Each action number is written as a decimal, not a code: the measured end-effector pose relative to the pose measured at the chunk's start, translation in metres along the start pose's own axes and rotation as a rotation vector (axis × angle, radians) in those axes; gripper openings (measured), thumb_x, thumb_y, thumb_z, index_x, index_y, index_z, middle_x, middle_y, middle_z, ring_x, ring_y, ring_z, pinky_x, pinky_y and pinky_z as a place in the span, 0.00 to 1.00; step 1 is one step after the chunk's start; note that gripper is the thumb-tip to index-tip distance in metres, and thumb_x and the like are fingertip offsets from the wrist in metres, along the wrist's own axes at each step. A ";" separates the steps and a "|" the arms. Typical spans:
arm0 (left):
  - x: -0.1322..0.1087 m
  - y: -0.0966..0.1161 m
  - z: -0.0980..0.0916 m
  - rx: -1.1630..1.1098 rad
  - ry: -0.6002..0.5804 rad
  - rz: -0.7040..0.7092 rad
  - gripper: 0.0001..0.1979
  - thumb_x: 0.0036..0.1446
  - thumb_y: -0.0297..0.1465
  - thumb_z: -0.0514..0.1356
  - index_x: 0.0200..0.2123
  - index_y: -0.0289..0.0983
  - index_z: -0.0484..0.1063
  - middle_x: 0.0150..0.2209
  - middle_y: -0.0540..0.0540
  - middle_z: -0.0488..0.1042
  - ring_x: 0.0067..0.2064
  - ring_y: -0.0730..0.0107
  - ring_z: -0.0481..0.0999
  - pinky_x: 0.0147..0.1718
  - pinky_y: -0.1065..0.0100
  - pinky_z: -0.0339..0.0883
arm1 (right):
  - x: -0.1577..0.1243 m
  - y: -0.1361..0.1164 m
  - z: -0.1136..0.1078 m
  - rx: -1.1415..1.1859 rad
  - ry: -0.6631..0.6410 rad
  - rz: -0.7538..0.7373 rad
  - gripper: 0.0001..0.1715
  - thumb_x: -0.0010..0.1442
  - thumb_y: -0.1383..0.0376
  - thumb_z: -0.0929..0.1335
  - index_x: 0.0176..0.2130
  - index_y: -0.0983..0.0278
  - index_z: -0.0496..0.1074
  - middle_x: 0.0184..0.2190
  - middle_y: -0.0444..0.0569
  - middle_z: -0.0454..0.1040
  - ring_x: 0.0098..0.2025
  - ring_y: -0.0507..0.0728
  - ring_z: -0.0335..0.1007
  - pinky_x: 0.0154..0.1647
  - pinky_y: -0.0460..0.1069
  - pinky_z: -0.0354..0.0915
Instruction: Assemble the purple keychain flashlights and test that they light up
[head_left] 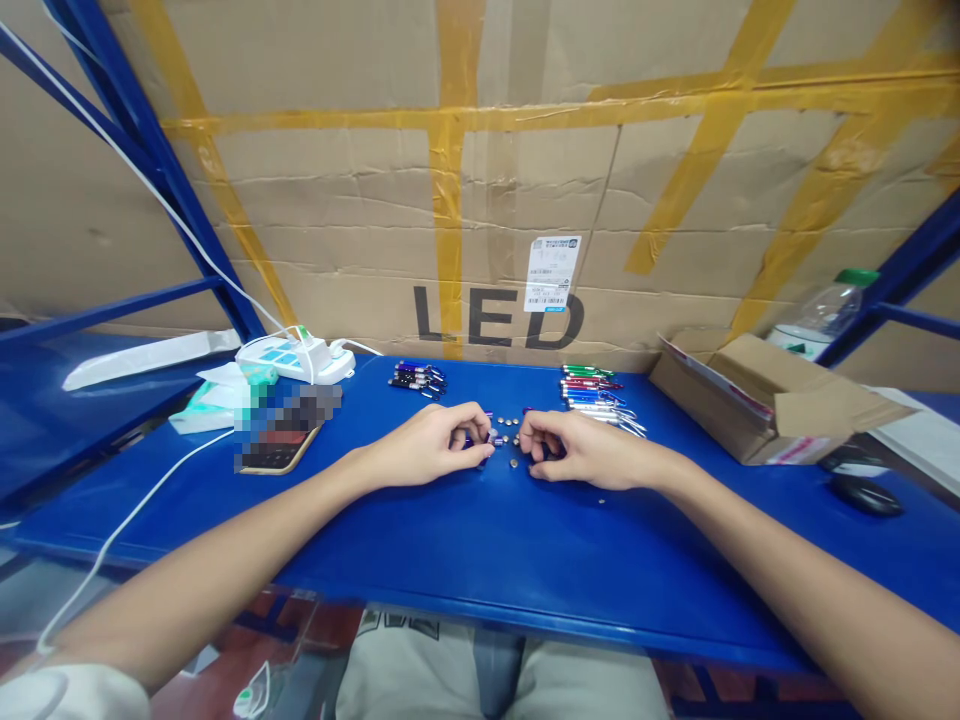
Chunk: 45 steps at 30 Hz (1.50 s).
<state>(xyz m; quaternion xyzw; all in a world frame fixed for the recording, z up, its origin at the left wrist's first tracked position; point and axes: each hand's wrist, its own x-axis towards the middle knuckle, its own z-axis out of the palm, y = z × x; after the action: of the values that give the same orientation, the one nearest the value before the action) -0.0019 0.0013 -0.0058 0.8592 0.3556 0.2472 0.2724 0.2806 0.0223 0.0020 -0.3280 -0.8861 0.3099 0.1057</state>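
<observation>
Seated at blue table (420, 540); clock centred between my hands, 12 straight ahead. My left hand (431, 448), at 9, has thumb and fingers closed on a purple metal tube (498, 441), mostly hidden by my fingers. My right hand (589, 450), at 3, fingers curled over something dark purple; cannot tell whether it is gripped. Loose button cells (508, 422) lie in the gap, mainly toward 12. Purple and black keychain flashlights (420, 378) grouped near 10; green, red, blue and silver ones (589, 385) in a row near 1. Farther out: smartphone (281, 455) at 9, white power strip (289, 357) at 10, open cardboard box (817, 437) just short of 3, black computer mouse (864, 494) just past 3. Large carton marked LED (360, 230) upright at 12.
</observation>
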 end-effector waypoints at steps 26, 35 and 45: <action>0.001 -0.001 -0.001 0.021 -0.016 -0.001 0.10 0.68 0.38 0.65 0.45 0.38 0.74 0.30 0.52 0.79 0.29 0.72 0.73 0.33 0.70 0.65 | -0.001 -0.004 0.002 -0.083 -0.003 -0.051 0.10 0.60 0.71 0.71 0.43 0.60 0.73 0.39 0.44 0.79 0.39 0.55 0.70 0.41 0.49 0.62; 0.001 -0.001 0.000 0.014 -0.008 0.003 0.10 0.69 0.39 0.65 0.46 0.38 0.74 0.31 0.52 0.78 0.30 0.72 0.73 0.33 0.70 0.65 | -0.005 -0.002 -0.005 -0.181 -0.010 -0.018 0.10 0.60 0.70 0.71 0.44 0.61 0.73 0.41 0.48 0.79 0.43 0.60 0.71 0.44 0.52 0.62; 0.000 0.000 0.000 -0.006 -0.011 0.011 0.10 0.69 0.38 0.65 0.46 0.37 0.74 0.32 0.51 0.80 0.30 0.72 0.74 0.34 0.71 0.65 | -0.004 -0.001 -0.003 -0.150 -0.022 -0.023 0.11 0.60 0.71 0.70 0.44 0.60 0.72 0.40 0.46 0.80 0.42 0.58 0.72 0.42 0.50 0.63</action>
<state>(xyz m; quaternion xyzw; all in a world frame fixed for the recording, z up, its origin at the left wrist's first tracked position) -0.0019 0.0016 -0.0060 0.8617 0.3486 0.2451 0.2755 0.2845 0.0204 0.0045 -0.3215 -0.9116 0.2452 0.0744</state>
